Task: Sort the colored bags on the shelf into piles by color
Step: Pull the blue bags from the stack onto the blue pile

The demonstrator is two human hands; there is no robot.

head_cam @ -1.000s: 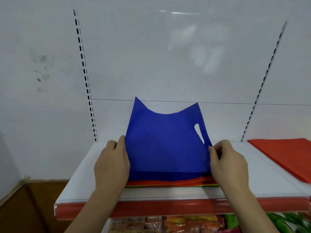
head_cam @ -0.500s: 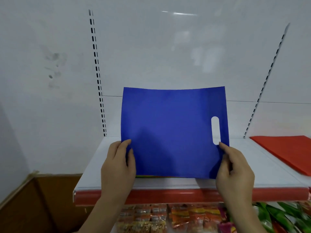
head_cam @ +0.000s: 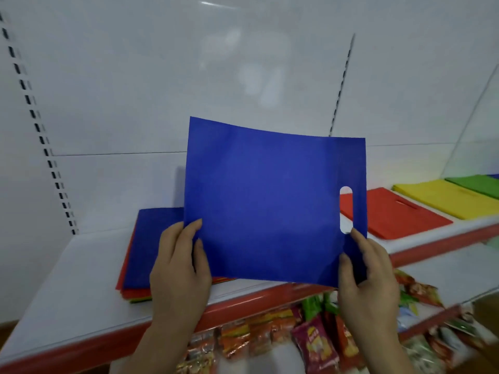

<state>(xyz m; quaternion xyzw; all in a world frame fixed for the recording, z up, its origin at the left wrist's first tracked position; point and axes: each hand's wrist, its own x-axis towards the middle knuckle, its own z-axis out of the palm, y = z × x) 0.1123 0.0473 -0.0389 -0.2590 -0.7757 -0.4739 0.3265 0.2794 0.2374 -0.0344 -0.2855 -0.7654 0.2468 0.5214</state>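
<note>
Mid-sort at a shop shelf [head_cam: 89, 268]: blue bag [head_cam: 270, 206] held upright at frame centre, clear of the mixed stack [head_cam: 140, 255] at lower left, another blue bag on top there. Pinched at both lower corners, left hand [head_cam: 179, 268] and right hand [head_cam: 368, 276], thumbs in front and fingers behind the fabric. Red pile [head_cam: 391, 214], yellow pile [head_cam: 442, 198] and green pile [head_cam: 478, 184] laid out at right, sliver of blue at far right edge. Next, likely: carried rightward past those three, laid flat on the blue pile
</note>
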